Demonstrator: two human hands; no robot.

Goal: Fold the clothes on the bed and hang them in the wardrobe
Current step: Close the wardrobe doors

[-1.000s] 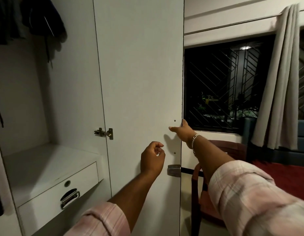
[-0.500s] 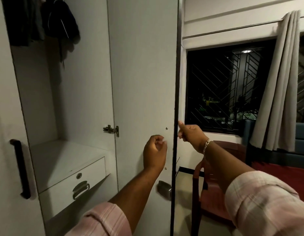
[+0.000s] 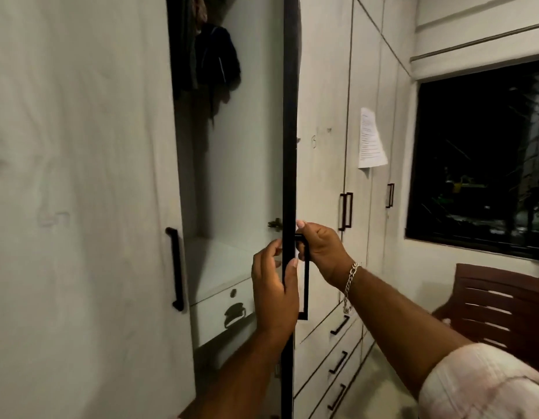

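Observation:
The white wardrobe's right door (image 3: 290, 146) stands edge-on to me, its black edge running down the middle of the view. My left hand (image 3: 274, 285) grips that edge, thumb on the near side and fingers behind. My right hand (image 3: 321, 249), with a chain bracelet at the wrist, curls round the door's black handle (image 3: 305, 285) on the outer face. Dark clothes (image 3: 213, 58) hang high inside the open compartment. A white shelf with a drawer (image 3: 222, 316) sits below them. The bed is out of view.
The left wardrobe door (image 3: 80, 207) with a black handle (image 3: 177, 267) fills the left side. More shut wardrobe doors and drawers (image 3: 337, 358) run to the right, one with a paper sheet (image 3: 371, 140). A dark window (image 3: 479, 158) and a brown chair (image 3: 501, 303) are at right.
The right door has swung from wide open to edge-on, closing most of the gap. My left hand took hold of its edge and my right hand moved onto its handle.

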